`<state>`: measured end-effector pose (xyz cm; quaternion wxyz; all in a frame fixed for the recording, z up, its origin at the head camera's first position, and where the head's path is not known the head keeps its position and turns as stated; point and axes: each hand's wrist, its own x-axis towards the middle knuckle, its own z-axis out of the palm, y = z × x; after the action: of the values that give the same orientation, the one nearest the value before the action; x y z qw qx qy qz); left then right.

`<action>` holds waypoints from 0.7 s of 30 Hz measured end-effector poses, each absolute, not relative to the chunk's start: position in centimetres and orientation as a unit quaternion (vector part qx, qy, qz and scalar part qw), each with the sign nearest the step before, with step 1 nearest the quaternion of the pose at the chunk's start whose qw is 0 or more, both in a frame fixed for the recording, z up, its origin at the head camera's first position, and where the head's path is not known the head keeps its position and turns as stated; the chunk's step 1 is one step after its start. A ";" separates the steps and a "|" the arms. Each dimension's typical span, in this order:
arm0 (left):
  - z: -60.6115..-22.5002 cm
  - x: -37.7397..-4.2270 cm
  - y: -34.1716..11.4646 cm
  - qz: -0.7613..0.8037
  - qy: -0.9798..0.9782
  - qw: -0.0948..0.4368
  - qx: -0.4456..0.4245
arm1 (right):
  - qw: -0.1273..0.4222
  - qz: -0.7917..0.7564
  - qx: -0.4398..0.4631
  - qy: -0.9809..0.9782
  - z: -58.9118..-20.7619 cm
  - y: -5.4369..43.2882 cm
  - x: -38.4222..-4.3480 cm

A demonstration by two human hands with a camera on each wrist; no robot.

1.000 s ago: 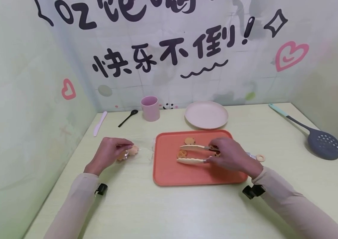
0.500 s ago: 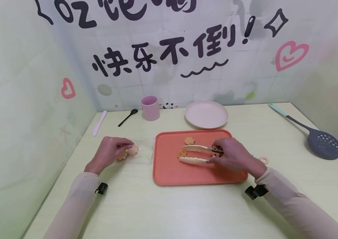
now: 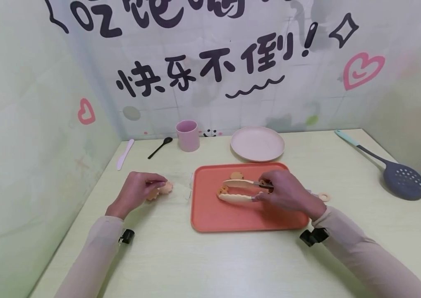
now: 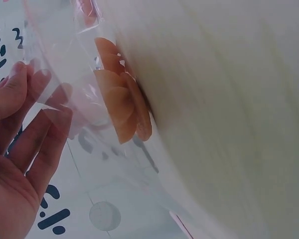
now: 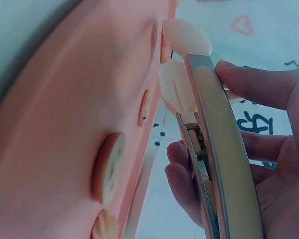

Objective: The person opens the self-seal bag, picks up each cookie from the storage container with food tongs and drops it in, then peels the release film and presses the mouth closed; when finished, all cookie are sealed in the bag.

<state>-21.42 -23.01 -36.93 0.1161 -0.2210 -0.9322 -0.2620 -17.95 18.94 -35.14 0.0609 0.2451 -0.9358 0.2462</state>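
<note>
My left hand (image 3: 136, 190) pinches a clear plastic bag (image 4: 74, 45) between thumb and fingers, left of the tray. Inside the bag lie several scalloped tan cookies (image 4: 120, 102), low against the table. My right hand (image 3: 288, 191) grips a pair of tongs (image 5: 217, 129) with cream-coloured tips, low over the orange tray (image 3: 214, 219). The tongs stand apart, their tips at either side of a small pretzel-shaped cookie (image 3: 221, 191) on the tray. Behind the tongs is a round cookie (image 3: 237, 176) with dark specks. More cookies (image 5: 109, 169) lie beneath my right hand, partly hidden in the head view.
A pink plate (image 3: 257, 143) touches the tray's back edge. Further left stand a pink cup (image 3: 187, 135), a black spoon (image 3: 160, 147) and a pink knife (image 3: 125, 154). At the right lies a dark slotted turner (image 3: 404, 179). Walls close in the table's back and sides.
My right hand and the tongs shifted slightly right, then back left. The pretzel-shaped cookie now sits a little further left on the tray. My left hand keeps its place at the bag.
</note>
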 end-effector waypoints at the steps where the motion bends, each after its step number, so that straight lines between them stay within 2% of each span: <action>1: -36.9 -21.4 -23.0 -0.262 -0.932 0.114 -0.221 | 0.064 0.248 0.249 -0.934 -35.1 18.7 -18.0; 10: -36.9 -21.4 -22.8 -0.260 -0.932 0.114 -0.224 | 0.080 0.232 0.263 -0.933 -34.2 16.7 -18.6; 21: -36.7 -21.3 -22.9 -0.259 -0.931 0.122 -0.225 | 0.019 0.284 0.258 -0.923 -34.1 13.1 -20.3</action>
<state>-21.33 -22.86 -36.74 0.1222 -0.2252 -0.9314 -0.2586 -20.34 13.07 -34.05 0.0194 0.2577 -0.9235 0.2835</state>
